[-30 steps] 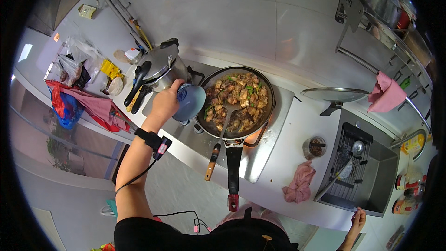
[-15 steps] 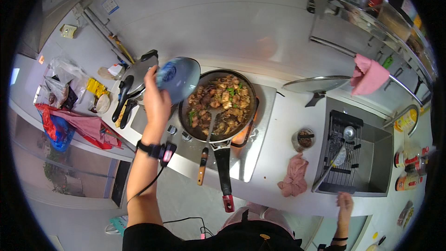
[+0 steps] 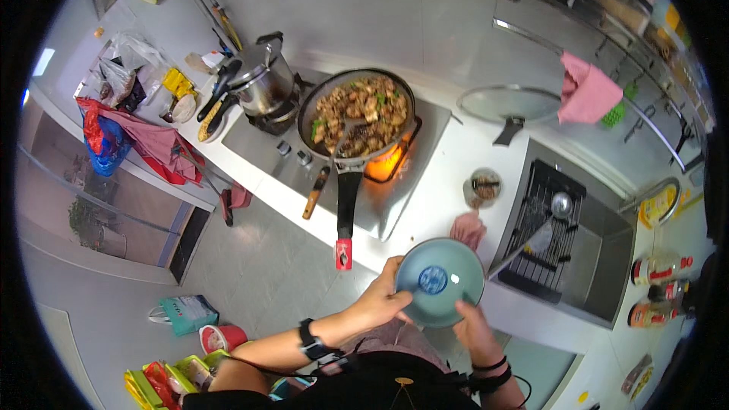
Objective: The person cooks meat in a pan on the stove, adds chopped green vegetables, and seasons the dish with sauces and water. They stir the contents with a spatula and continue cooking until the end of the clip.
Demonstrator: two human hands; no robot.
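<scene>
A blue-green bowl [image 3: 442,302] with a blue pattern at its bottom is held in front of my body, its inside facing up. My left hand [image 3: 382,296] grips the left rim, thumb inside. My right hand [image 3: 478,331] holds the lower right rim, thumb over the edge. No food shows in the bowl. Beyond it, a frying pan [image 3: 342,181] with a black, red-tipped handle sits over a lit burner. Browned meat pieces with green bits [image 3: 363,114] fill the pan, and a spatula [image 3: 317,193] with a wooden handle rests in it.
Left of the pan stands a pressure cooker [image 3: 262,80]. To the right are a glass lid [image 3: 507,106], a jar [image 3: 483,187], a pink cloth [image 3: 468,229] partly behind the bowl, and a sink [image 3: 607,250] with a black rack and ladle. Bottles [image 3: 654,269] line the far right.
The bowl has come from beside the pan's upper left, down and right to my front. My right hand has left the counter edge near the sink and taken hold of it. The view has shifted.
</scene>
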